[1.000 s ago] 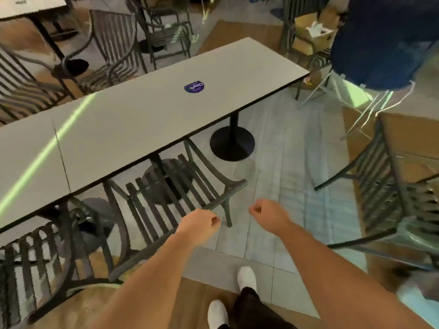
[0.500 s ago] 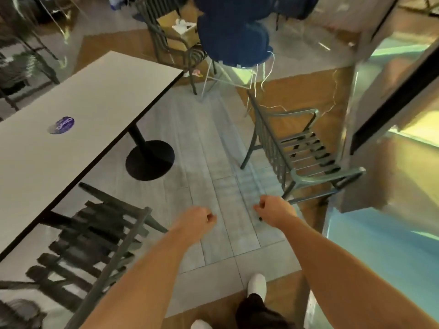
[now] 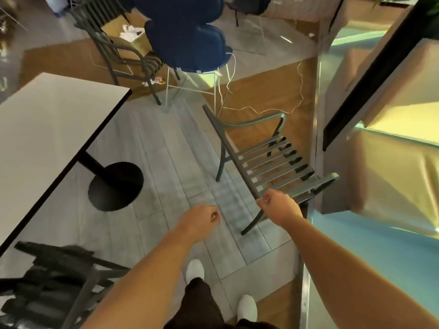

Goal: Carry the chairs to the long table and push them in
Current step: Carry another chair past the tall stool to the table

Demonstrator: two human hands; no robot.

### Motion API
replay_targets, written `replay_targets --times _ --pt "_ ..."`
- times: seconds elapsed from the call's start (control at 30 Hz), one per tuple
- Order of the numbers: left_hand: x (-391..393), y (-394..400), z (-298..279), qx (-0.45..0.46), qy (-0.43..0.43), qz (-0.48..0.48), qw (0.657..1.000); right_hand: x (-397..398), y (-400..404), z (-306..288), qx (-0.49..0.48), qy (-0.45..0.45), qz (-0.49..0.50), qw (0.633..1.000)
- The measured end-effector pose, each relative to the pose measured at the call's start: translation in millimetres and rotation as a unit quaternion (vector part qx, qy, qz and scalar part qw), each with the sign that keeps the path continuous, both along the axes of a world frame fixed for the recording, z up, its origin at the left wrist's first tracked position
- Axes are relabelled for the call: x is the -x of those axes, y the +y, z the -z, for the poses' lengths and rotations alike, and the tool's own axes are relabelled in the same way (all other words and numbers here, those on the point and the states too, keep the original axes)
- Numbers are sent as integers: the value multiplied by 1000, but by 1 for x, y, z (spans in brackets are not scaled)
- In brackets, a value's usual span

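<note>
The dark green slatted metal armchair point(image 3: 266, 160) is standing on the floor, well apart from the long white desk point(image 3: 47, 129). The right hand point(image 3: 280, 205) is at its backrest top, grip contact unclear. The left hand point(image 3: 202, 219) is curling on nothing.

Beside the long table point(image 3: 54, 119), the right hand point(image 3: 279, 206) curls at the top rail of a slatted metal armchair point(image 3: 266, 160), while the left hand point(image 3: 202, 219) hangs fisted, holding nothing.
</note>
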State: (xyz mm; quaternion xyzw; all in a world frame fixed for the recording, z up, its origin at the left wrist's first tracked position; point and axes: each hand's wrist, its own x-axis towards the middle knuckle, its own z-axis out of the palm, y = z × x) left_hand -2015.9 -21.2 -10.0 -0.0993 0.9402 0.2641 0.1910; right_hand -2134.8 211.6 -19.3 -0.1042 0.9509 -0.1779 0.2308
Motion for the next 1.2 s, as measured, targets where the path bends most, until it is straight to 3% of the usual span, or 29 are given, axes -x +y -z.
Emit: replay_targets --times 0.17,0.37,0.6,0.9,1.2 --pt "94 -41 13 14 25 57 998 44 -34 13 17 -17 21 999" --pt "213 -98 16 1 77 140 987 88 -81 27 12 -101 78 992" --pt "319 -137 34 77 74 319 942 115 -128 56 -17 -147 131 980" --pt "390 -127 75 183 25 404 896 134 -132 74 -32 -171 162 971" --pt "402 -116 93 287 26 437 852 139 -140 84 -54 -163 180 969"
